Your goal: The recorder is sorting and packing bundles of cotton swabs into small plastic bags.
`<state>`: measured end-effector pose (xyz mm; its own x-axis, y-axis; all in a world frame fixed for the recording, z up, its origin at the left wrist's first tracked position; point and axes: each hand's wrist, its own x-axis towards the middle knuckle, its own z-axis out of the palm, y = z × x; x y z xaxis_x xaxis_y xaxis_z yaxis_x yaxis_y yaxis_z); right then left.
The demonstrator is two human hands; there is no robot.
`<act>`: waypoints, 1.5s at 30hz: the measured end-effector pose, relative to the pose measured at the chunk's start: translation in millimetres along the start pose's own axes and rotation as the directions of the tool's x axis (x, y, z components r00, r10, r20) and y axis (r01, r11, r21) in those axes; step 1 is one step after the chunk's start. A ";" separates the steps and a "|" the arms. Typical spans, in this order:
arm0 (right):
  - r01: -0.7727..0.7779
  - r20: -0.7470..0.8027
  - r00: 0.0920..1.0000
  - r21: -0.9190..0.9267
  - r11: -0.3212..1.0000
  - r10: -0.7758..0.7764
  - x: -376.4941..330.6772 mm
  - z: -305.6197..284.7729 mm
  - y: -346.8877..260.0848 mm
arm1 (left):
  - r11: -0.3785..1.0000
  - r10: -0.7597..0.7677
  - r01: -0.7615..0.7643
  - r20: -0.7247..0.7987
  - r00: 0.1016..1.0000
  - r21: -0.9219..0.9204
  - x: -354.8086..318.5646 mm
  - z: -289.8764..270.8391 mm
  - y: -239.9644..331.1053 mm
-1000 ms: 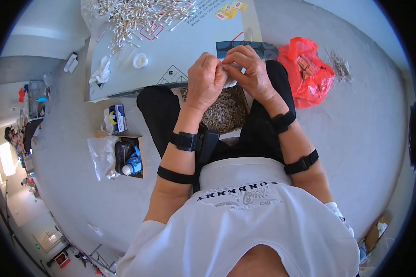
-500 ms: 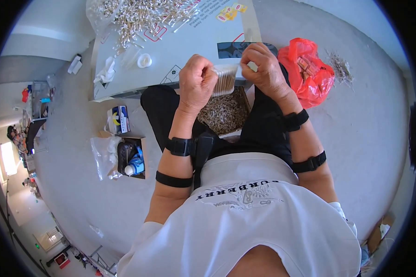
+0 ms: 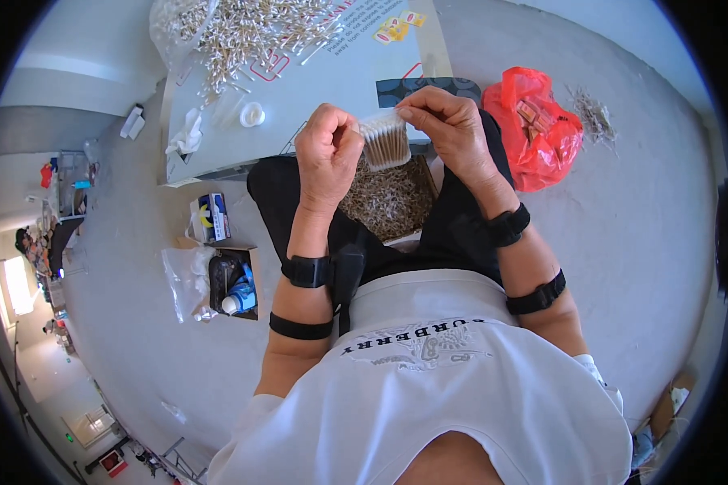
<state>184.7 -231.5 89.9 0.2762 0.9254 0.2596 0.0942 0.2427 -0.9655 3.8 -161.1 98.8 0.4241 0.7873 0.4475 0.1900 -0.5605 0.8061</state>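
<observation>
Between my two hands hangs a small clear bag of cotton swabs (image 3: 387, 149), its sticks standing side by side. The fingers of my left hand (image 3: 327, 158) are pinched on the bag's upper left corner. My right hand (image 3: 455, 136) pinches its top right edge between thumb and fingertips. Just below, a box of loose cotton swabs (image 3: 390, 204) sits between my legs, partly hidden by the bag and my left wrist.
Ahead stands a grey-white table (image 3: 315, 93) with a heap of loose swabs (image 3: 255, 36), a white roll (image 3: 252, 115) and yellow labels (image 3: 392, 31). A red plastic bag (image 3: 534, 133) lies right. On the left floor are an open carton (image 3: 256, 283) and a small blue-white box (image 3: 213, 217).
Both hands have shifted slightly left with the bag of cotton swabs. My right hand has come lower over the bag's top edge, and more of the bag's face shows.
</observation>
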 end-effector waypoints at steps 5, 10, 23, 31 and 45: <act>-0.019 -0.046 0.999 0.014 1.000 0.020 -0.9 4.3 -0.5 | 0.990 0.033 -0.038 -0.037 0.999 -0.136 0.5 1.0 6.3; 0.016 -0.033 0.999 -0.055 0.998 -0.018 -5.6 9.5 -7.2 | 0.995 0.073 -0.064 0.116 0.991 -0.082 8.3 4.4 16.0; 0.010 -0.082 0.997 -0.017 1.000 -0.011 -10.9 2.4 -2.9 | 0.990 0.012 -0.051 0.274 0.962 0.133 4.8 -19.1 6.1; 0.140 -0.054 0.990 0.176 0.974 -0.132 -18.7 8.6 -30.0 | 0.394 -0.658 0.727 0.379 0.651 -0.562 -10.2 -6.0 4.5; -0.206 0.161 0.973 0.278 0.938 0.166 -28.7 1.9 -19.9 | 0.630 -0.358 0.377 0.176 0.917 -0.679 -12.7 15.0 48.2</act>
<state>173.1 -262.3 101.6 0.1305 0.9874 0.0892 -0.2342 0.1181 -0.9650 20.8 -202.0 126.2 0.4769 0.8773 0.0533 -0.3213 0.1175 0.9397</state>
